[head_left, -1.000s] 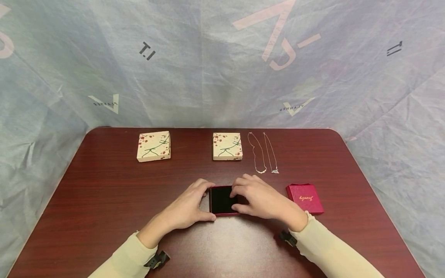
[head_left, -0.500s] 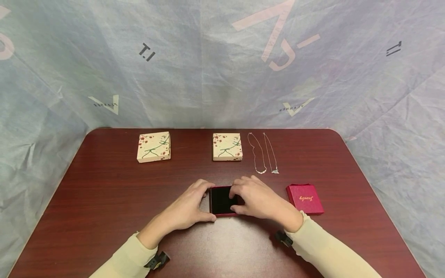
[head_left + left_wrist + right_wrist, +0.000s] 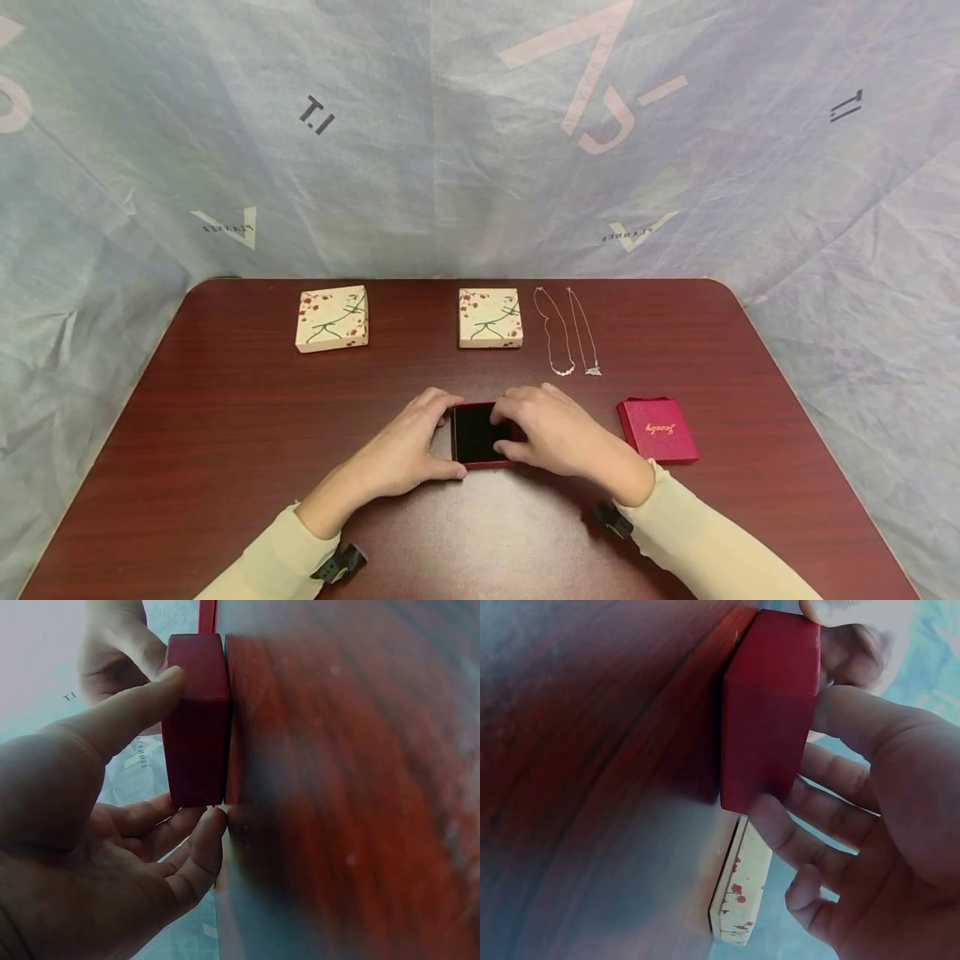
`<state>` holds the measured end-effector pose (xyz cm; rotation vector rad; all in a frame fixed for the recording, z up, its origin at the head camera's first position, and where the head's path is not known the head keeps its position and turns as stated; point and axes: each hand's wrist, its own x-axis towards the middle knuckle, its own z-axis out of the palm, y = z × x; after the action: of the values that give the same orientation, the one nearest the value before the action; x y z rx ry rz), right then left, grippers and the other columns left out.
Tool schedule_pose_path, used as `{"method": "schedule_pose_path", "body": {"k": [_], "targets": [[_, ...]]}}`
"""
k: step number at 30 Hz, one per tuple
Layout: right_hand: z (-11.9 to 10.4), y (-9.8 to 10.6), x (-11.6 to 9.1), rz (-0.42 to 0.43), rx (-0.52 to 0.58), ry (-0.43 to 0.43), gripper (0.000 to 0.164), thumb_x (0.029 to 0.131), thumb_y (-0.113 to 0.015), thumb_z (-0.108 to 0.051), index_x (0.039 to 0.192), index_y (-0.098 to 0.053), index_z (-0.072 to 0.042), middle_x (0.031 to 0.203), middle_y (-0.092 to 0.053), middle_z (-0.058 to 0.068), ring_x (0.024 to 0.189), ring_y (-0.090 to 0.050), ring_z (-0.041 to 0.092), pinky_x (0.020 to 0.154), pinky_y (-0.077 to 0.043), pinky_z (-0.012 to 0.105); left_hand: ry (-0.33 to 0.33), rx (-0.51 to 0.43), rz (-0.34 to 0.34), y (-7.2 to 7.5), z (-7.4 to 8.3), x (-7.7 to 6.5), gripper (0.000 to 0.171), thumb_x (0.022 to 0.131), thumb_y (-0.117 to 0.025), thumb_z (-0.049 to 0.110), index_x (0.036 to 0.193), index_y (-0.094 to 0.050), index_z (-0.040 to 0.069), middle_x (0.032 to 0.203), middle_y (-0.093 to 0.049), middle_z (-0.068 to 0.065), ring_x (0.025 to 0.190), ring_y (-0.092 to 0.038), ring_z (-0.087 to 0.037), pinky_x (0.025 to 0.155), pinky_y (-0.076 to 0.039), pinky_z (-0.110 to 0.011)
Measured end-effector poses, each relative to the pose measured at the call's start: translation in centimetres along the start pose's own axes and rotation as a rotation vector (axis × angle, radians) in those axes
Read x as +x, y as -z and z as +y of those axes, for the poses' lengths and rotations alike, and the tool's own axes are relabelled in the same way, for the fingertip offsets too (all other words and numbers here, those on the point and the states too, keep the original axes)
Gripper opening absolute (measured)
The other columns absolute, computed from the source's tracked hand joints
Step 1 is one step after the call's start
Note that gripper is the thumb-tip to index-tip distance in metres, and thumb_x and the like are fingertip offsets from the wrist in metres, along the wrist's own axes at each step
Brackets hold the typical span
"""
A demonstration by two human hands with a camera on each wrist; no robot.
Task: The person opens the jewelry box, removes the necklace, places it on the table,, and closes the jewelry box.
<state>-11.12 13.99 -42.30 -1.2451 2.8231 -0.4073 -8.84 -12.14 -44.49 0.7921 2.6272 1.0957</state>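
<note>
A red jewelry box base (image 3: 480, 465) lies near the table's middle, lined with a black pad (image 3: 472, 435). My left hand (image 3: 401, 446) grips its left end, thumb on the near side and fingers on the far side. In the left wrist view that thumb presses the wall of the box (image 3: 196, 742). Over the right end bends my right hand (image 3: 558, 435), thumb and index finger at the black pad. The right wrist view has its thumb at the rim of the box (image 3: 769, 742) and another fingertip against the outer side.
To the right lies a red lid (image 3: 660, 427) with gold lettering. Behind are two floral boxes, one at left (image 3: 332, 318) and one central (image 3: 490, 318). Two fine chains, a beaded necklace (image 3: 563, 371) and a pendant necklace (image 3: 592, 368), lie stretched out beside the central box.
My right thumb and index finger have shifted slightly left over the black pad, and the right wrist has moved a little left. The left hand and the box have stayed put.
</note>
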Motion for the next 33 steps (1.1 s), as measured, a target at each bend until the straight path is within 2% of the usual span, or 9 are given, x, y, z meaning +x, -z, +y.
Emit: {"method": "schedule_pose_path", "body": {"k": [5,11,17,29,33], "targets": [[0.1,0.6,-0.6,0.020,0.037,-0.010,0.036,0.092,-0.083,-0.038,0.118,-0.074,-0.015,0.113,-0.069,-0.004,0.106,-0.067,0.016,0.095,-0.053,0.042,0.002,0.003,0.002,0.0,0.0,0.0,0.087,0.078,-0.097,0.026,0.148,-0.052,-0.001,0.132,-0.057,-0.007,0.116,-0.057,-0.022,0.102,-0.050,-0.043],[0.9,1.5,-1.5,0.035,0.056,-0.014,0.041,0.092,-0.083,-0.039,0.123,-0.072,-0.014,0.116,-0.068,-0.002,0.110,-0.065,0.017,0.101,-0.052,0.044,0.006,0.007,0.005,0.0,0.1,0.0,0.087,0.077,-0.097,0.026,0.147,-0.053,0.000,0.132,-0.057,-0.007,0.115,-0.057,-0.022,0.102,-0.050,-0.043],[2.1,2.8,-2.7,0.043,0.054,-0.017,0.047,0.089,-0.085,-0.035,0.127,-0.071,-0.013,0.119,-0.068,-0.002,0.114,-0.064,0.018,0.100,-0.052,0.048,0.017,0.014,0.000,0.0,0.1,0.0,0.087,0.078,-0.097,0.027,0.148,-0.053,0.000,0.133,-0.057,-0.007,0.116,-0.057,-0.022,0.103,-0.049,-0.044],[5.0,5.2,-5.9,-0.005,0.054,-0.109,0.066,0.082,-0.091,-0.041,0.136,-0.067,-0.011,0.131,-0.066,-0.001,0.126,-0.060,0.024,0.100,-0.048,0.051,0.023,0.014,-0.005,-0.1,0.1,0.0,0.088,0.078,-0.097,0.027,0.149,-0.053,0.000,0.134,-0.057,-0.006,0.116,-0.057,-0.021,0.102,-0.050,-0.042],[6.0,5.7,-7.0,-0.020,0.066,-0.137,0.067,0.081,-0.092,-0.039,0.138,-0.066,-0.014,0.132,-0.066,-0.002,0.124,-0.059,0.021,0.098,-0.047,0.049,0.021,0.013,-0.003,-0.1,0.0,0.0,0.088,0.077,-0.097,0.027,0.148,-0.053,0.000,0.133,-0.057,-0.006,0.116,-0.057,-0.021,0.103,-0.049,-0.043]]}}
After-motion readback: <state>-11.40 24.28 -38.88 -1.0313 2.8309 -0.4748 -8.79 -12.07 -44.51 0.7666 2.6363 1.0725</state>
